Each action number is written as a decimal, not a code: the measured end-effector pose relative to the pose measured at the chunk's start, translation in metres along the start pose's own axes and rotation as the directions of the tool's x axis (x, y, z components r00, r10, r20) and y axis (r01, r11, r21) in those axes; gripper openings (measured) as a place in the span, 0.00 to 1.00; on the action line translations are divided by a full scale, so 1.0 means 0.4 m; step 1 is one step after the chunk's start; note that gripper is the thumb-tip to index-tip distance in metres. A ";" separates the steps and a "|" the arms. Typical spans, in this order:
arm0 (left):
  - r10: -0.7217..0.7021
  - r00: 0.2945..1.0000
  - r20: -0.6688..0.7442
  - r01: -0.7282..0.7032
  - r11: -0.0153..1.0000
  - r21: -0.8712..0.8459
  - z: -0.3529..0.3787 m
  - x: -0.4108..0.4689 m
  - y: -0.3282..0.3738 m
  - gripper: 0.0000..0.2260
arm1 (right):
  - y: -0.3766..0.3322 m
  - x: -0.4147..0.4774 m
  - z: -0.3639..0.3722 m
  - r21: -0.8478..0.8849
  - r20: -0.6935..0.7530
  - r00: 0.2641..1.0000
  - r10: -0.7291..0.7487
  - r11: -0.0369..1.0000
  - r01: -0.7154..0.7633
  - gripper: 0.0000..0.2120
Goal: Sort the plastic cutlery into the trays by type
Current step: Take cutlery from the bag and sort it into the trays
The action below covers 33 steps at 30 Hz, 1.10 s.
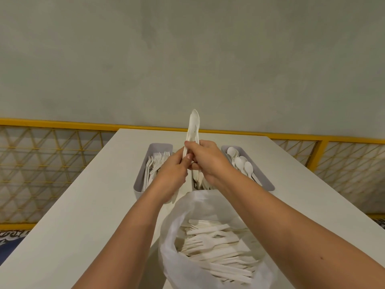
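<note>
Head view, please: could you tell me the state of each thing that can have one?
Left hand, grips the knives.
Right hand, grips the knives too.
Knives, held upright, tips up, above the trays.
Left tray, partly filled with forks.
Right tray, partly filled with spoons.
Plastic bag, open, holding mixed cutlery.

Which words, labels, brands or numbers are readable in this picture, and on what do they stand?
No text is readable.
The plastic knives, fork tray, spoon tray and plastic bag: no print visible.
Patterned cloth, lower left: white marks, too blurred to tell whether letters.
</note>
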<state>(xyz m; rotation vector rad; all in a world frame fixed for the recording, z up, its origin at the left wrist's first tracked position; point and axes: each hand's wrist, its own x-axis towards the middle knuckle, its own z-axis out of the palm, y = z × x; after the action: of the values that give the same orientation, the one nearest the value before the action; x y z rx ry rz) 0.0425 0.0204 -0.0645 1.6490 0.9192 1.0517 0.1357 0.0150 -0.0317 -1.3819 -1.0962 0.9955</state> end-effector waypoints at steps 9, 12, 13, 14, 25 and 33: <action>-0.025 0.999 -0.028 0.025 0.999 0.026 0.017 -0.004 0.006 0.13 | 0.011 0.002 -0.010 -0.045 -0.071 0.996 -0.051 0.998 0.047 0.11; -0.082 0.996 -0.038 0.079 0.994 -0.079 0.025 -0.006 0.014 0.14 | 0.015 0.004 -0.014 -0.013 -0.080 0.996 -0.028 1.000 0.027 0.08; -0.099 0.994 -0.043 0.093 0.988 -0.120 0.027 -0.008 0.015 0.14 | 0.014 0.006 -0.016 0.016 -0.083 0.997 -0.011 1.000 0.012 0.07; -0.111 0.993 -0.051 0.102 0.984 -0.145 0.028 -0.009 0.015 0.15 | 0.014 0.009 -0.019 0.049 -0.086 0.996 0.005 0.999 0.000 0.08; -0.167 0.979 -0.117 0.153 0.981 -0.120 0.013 -0.004 0.002 0.12 | 0.005 0.027 -0.123 0.348 -0.084 0.981 0.175 0.928 -0.135 0.06; -0.150 0.977 -0.154 0.132 0.984 -0.118 -0.021 0.007 -0.003 0.12 | 0.077 0.096 -0.342 -0.176 -0.236 0.927 0.293 0.925 -0.337 0.08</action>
<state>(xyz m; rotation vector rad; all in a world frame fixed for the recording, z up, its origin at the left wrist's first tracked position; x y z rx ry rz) 0.0355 0.0258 -0.0633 1.4040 1.0515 1.1293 0.2800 0.0204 -0.0496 -1.8382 -0.8579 0.9544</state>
